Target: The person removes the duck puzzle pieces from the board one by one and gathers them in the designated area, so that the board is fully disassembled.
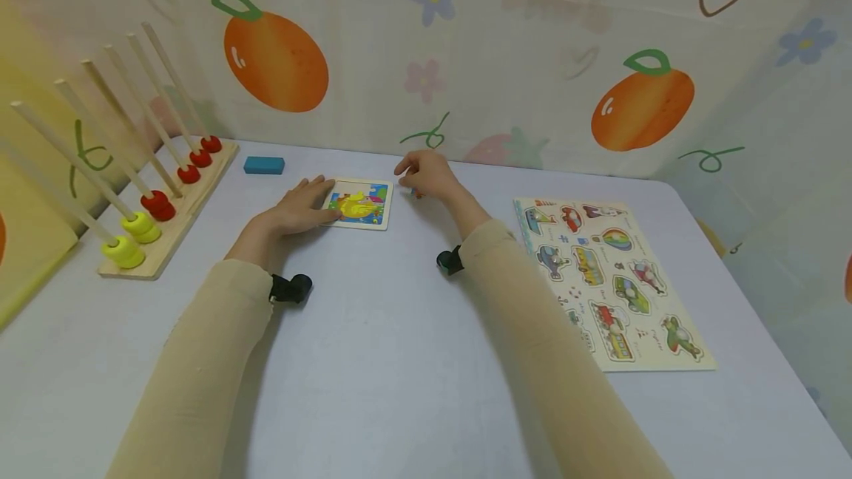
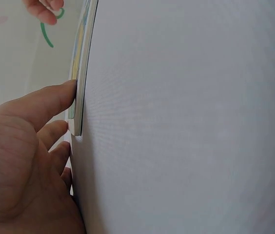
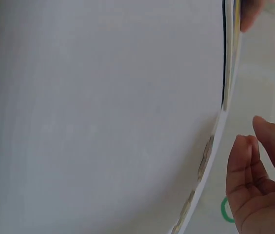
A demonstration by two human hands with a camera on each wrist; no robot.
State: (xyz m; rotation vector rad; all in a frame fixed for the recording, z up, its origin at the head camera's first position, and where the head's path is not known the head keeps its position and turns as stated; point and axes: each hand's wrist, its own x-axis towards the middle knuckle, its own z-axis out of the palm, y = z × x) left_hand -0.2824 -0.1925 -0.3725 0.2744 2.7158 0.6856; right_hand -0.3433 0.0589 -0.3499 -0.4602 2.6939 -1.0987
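A small square duck puzzle (image 1: 376, 225) lies flat on the table, with a yellow bird picture in a pale frame. My left hand (image 1: 296, 207) rests at its left side, the thumb on its surface and the index finger by the far left corner. In the left wrist view the thumb of the left hand (image 2: 25, 126) touches the thin board's top. Right of the puzzle my right hand (image 1: 429, 173) hovers with loosely bent fingers. A gap shows between thumb and fingertips of the right hand (image 3: 262, 170) in the right wrist view. Small flat pieces (image 3: 206, 158) lie beneath it.
A wooden counting rack (image 1: 200, 202) with upright pegs and red and yellow rings stands at the left. A blue block (image 1: 263, 165) lies behind my left hand. On the right is a large vehicle picture puzzle board (image 1: 639, 346), partly under my right sleeve. A printed curtain (image 1: 373, 94) hangs behind.
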